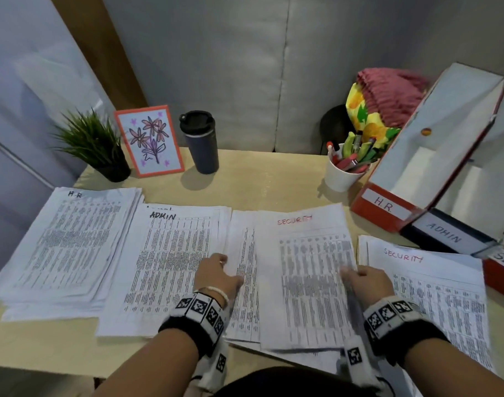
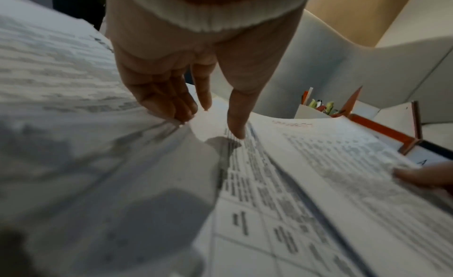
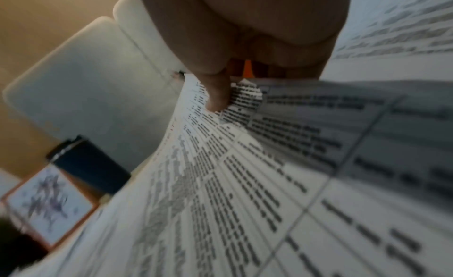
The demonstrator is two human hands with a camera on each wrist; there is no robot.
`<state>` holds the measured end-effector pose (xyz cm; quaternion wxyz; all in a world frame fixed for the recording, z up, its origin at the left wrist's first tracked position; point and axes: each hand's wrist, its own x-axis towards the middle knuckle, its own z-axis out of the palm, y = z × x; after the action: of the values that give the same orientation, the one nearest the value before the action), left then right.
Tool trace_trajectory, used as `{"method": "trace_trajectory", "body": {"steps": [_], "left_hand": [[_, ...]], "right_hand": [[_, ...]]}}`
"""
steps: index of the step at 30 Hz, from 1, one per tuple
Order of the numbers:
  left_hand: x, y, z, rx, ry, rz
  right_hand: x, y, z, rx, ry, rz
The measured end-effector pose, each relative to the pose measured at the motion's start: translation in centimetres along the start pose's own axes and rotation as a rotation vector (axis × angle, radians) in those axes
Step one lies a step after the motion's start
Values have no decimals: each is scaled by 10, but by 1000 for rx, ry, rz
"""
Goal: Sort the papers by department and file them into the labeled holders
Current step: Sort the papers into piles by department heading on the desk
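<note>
Several paper piles lie across the desk: an H.R pile (image 1: 73, 242), an ADMIN pile (image 1: 170, 265), a middle stack topped by a SECURITY sheet (image 1: 302, 267) and a SECURITY pile (image 1: 425, 296) at the right. My left hand (image 1: 225, 267) rests with straight fingers (image 2: 171, 105) on the seam between the ADMIN pile and the middle stack, thumb pressing the paper. My right hand (image 1: 359, 277) pinches the right edge of the top SECURITY sheet (image 3: 220, 184), thumb (image 3: 215, 95) on top. The H.R. holder (image 1: 388, 207), ADMIN holder (image 1: 445, 236) and a third orange holder (image 1: 503, 259) stand at the right.
Along the back of the desk stand a potted plant (image 1: 93, 144), a framed flower drawing (image 1: 149, 140), a dark tumbler (image 1: 200, 141) and a white cup of pens (image 1: 345, 170). A colourful bag (image 1: 382, 110) sits behind the cup. Bare desk (image 1: 273, 181) shows behind the piles.
</note>
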<state>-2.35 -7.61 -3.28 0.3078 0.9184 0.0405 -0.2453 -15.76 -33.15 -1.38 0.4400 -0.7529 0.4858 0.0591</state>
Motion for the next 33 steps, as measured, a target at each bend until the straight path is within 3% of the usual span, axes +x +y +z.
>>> {"method": "trace_trajectory", "body": {"steps": [9,14,18,23,28,33], "left_hand": [[5,0,-8,-80,-26,-70],[6,3,-10,-95,-2,-40],[6,6,-14,-171,-40,11],[6,7,-11,-295,-228,-17],[5,11,-10,-337,-267,0],[5,9,-10,-312,-283,105]], "right_hand": [[12,34,-60,195,171,187],[13,37,-37,427,11,219],[15,23,-6,168,-142,105],[3,-3,18,-81,-200,-90],[-5,-3,27,-62,-172,-114],[1,7,21,30,-141,-24]]}}
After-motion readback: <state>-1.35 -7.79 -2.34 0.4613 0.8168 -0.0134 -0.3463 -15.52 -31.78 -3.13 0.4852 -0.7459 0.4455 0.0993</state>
